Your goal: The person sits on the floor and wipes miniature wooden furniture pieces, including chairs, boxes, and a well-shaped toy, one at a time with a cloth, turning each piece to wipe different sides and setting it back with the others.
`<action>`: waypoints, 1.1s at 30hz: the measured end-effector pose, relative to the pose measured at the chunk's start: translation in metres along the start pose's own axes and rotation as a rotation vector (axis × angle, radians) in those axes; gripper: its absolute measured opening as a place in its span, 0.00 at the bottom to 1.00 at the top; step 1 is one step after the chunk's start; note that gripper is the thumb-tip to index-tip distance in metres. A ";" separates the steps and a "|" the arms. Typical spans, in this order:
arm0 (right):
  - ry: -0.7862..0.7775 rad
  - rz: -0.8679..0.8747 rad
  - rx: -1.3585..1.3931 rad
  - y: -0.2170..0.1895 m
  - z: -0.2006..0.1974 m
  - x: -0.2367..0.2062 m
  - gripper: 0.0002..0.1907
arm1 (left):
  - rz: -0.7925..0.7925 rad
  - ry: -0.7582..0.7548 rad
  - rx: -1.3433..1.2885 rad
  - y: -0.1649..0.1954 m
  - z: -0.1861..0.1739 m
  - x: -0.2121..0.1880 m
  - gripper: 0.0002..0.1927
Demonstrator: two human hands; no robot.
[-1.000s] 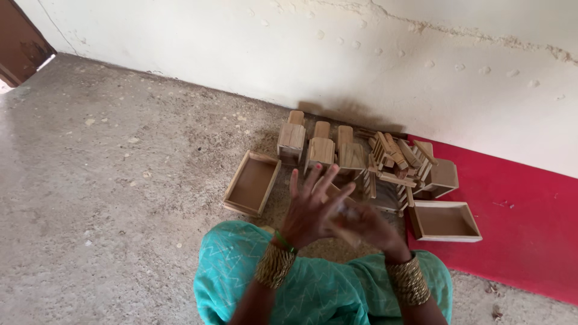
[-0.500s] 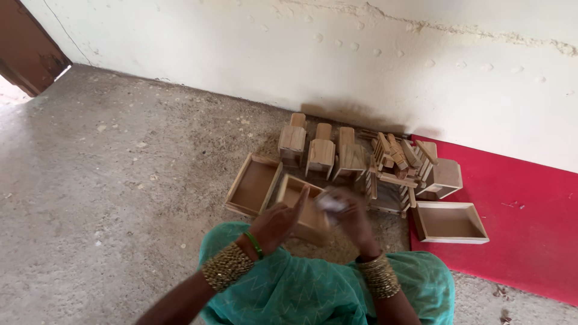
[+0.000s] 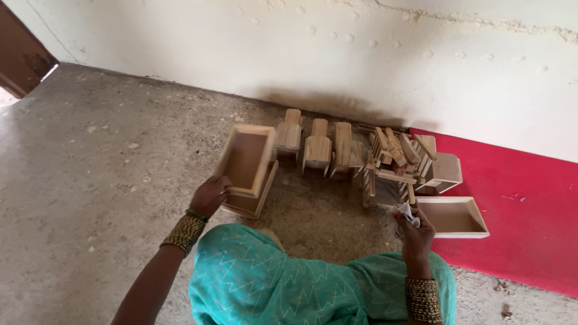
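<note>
Right now my left hand [image 3: 211, 195] grips the near edge of a tray [image 3: 245, 161], an open wooden box tipped up on its side so its hollow faces me. It rests on top of a second tray [image 3: 256, 201] lying flat on the floor [image 3: 108, 180] beneath it; I judge the two are being stacked, though the upper one is not yet seated level. My right hand [image 3: 414, 232] is well apart from the left, raised near my knee, fingers pinched on a small white scrap [image 3: 406, 212], perhaps folded paper or sandpaper; I cannot tell which.

Along the wall [image 3: 301, 54] stand three small wooden pieces [image 3: 316, 147] in a row, upright and close together. Right of them lies a loose heap of sticks [image 3: 391, 162], jumbled and leaning across one another. Just past the heap, on the red mat [image 3: 530, 210], a small box [image 3: 444, 171] sits tilted, and a third tray [image 3: 454, 216] lies flat and empty just beside my right hand.

As I read it, the work is partway along: the row by the wall looks finished and set aside, two trays are gathered at my left, while the heap of sticks is unsorted and the tray on the mat is untouched. My green garment [image 3: 313, 283] fills the bottom of the view.
</note>
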State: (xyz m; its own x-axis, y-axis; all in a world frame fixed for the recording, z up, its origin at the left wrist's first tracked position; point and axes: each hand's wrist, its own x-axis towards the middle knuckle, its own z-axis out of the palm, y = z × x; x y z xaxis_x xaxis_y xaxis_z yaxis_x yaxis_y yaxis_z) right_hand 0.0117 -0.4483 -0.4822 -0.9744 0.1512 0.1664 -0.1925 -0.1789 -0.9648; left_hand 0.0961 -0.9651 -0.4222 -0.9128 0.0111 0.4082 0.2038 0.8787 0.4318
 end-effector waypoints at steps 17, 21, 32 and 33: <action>0.099 -0.001 -0.232 0.041 -0.010 0.018 0.15 | 0.170 -0.074 0.115 -0.047 0.052 -0.007 0.14; 0.101 -0.008 -0.241 0.045 -0.012 0.021 0.16 | 0.153 -0.089 0.091 -0.052 0.056 -0.006 0.13; 0.106 -0.049 -0.296 0.040 -0.012 0.017 0.13 | 0.174 -0.110 0.077 -0.059 0.055 -0.014 0.09; 0.105 -0.053 -0.303 0.040 -0.012 0.017 0.13 | 0.171 -0.114 0.077 -0.059 0.055 -0.015 0.09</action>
State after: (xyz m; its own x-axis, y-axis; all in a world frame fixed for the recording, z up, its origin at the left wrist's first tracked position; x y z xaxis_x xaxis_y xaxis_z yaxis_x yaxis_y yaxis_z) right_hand -0.0109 -0.4412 -0.5203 -0.9438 0.2544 0.2111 -0.1838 0.1272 -0.9747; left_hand 0.0781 -0.9910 -0.4981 -0.9022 0.2132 0.3750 0.3356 0.8932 0.2994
